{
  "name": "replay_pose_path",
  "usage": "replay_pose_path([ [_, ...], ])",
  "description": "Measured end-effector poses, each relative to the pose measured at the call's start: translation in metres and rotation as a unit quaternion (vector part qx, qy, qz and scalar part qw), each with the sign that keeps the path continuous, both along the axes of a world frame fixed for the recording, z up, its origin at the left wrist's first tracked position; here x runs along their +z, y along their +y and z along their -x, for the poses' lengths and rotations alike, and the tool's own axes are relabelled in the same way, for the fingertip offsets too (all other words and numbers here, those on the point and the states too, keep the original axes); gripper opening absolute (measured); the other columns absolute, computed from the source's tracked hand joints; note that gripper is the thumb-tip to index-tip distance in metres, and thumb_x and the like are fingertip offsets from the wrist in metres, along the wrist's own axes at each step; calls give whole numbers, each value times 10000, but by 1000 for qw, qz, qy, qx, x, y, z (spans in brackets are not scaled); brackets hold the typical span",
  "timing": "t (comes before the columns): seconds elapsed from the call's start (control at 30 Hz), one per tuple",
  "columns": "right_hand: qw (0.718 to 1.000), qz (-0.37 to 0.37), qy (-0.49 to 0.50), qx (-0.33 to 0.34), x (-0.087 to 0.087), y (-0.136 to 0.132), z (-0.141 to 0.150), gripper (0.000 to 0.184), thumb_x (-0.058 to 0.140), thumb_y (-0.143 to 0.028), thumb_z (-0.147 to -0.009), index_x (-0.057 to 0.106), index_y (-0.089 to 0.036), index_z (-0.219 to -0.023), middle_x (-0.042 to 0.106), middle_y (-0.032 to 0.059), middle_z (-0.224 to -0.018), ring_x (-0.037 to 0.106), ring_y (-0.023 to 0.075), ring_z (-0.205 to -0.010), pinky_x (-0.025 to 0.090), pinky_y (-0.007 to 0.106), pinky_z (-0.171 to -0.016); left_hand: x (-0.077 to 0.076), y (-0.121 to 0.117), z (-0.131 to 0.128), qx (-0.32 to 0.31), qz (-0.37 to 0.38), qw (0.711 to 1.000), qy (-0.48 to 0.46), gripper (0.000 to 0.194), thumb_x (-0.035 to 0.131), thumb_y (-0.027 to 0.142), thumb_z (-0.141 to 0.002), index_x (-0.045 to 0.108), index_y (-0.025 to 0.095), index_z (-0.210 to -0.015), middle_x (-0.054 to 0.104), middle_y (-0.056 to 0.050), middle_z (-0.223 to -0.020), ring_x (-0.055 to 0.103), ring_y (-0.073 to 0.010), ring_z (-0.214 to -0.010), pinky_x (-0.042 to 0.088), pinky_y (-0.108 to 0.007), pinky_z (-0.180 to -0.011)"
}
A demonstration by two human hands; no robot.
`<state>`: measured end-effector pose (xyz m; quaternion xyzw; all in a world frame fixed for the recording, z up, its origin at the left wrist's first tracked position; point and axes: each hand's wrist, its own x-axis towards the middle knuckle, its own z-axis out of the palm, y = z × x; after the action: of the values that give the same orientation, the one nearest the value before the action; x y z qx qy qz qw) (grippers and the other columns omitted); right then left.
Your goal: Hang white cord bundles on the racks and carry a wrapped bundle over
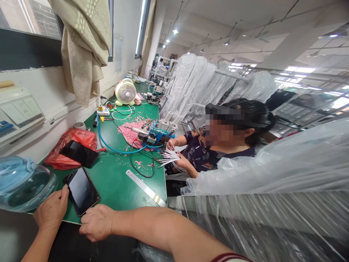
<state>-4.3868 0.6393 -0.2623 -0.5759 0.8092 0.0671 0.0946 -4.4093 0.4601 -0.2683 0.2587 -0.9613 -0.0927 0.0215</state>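
Resting near the edge of a green counter [113, 194], a phone [83, 191] lies between a person's left hand [53, 207] and right hand [97, 220], fingers curled; whether they pinch it cannot be told. Pink scraps [128, 134], a ruler [143, 186] and a fan [126, 93] share the surface; clear plastic [275, 174] hangs beside a co-worker [200, 153].

Pale, maroon-striped short sleeve [231, 257]

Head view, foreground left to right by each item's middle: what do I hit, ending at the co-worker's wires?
Bluish plastic jug → left hand → nearer phone → right hand → metal ruler → white wires in the co-worker's hands.
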Motion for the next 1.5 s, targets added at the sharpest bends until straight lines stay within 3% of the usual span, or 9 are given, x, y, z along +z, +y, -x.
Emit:
replay_pose_path([
  [0.7,1000,12,2,2,4,2,-1,258,455,-310,-860,643,-214,-1008,587,-20,-959,501,143,-927,429,261,-685,-11,-3,0,0,22,998,55,572,191,527,-890,657,200,-833,658,-46,-1009,582,-210,-740,376,-304,-638],
  [0.9,1000,14,1,4,1,1,0,244,461,-316,-855,646,-219,-979,587,-22,-938,503,146,-921,441,269,-715,-8,-5,2,11,-19,1000,13,589,175,571,-868,659,238,-909,632,-33,-1096,576,-218,-756,400,-312,-658],
  [1.23,998,64,10,5,-15,1,3,214,475,-316,-835,650,-223,-915,591,-20,-883,511,143,-870,432,270,-641,-13,-5,1,1,1,999,47,555,196,541,-879,636,206,-823,648,-41,-1021,563,-204,-758,332,-301,-641],
  [1.5,998,58,14,3,-5,3,-1,225,468,-303,-842,656,-215,-927,595,-22,-889,510,141,-873,424,264,-648,-5,0,-1,0,2,999,43,536,232,536,-885,649,209,-807,653,-36,-1011,570,-198,-730,360,-296,-623],
])
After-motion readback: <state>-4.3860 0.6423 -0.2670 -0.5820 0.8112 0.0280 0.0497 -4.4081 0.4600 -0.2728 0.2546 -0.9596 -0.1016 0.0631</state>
